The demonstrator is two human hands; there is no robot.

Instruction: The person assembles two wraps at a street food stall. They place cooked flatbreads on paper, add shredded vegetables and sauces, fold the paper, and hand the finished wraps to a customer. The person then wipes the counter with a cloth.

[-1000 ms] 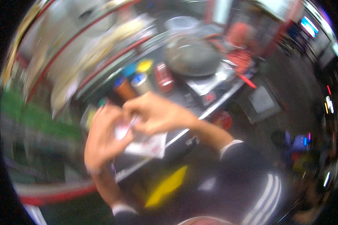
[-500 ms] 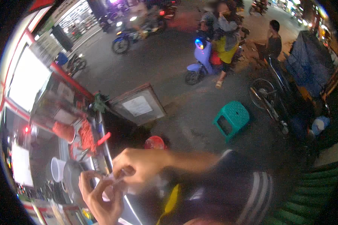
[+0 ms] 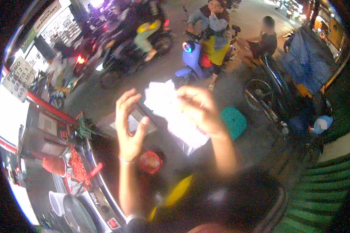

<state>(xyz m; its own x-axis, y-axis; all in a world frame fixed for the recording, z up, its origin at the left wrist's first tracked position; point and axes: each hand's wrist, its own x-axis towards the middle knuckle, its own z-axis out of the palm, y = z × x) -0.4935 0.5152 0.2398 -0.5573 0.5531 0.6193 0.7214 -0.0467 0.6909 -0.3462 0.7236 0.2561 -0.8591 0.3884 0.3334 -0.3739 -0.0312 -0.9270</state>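
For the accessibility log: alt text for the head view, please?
Person's right hand lifts a crumpled white paper wrapper at a street food cart, open left hand beside it. A purple scooter and teal plastic stool stand beyond.

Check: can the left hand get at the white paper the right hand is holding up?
Probably yes. The left hand is raised with fingers spread, right beside the white paper gripped by the right hand, and nothing sits in the gap. Motion blur hides whether they already touch.

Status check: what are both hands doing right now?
Right hand grips white paper, raised. Left hand open beside it, not touching. Nothing between them.
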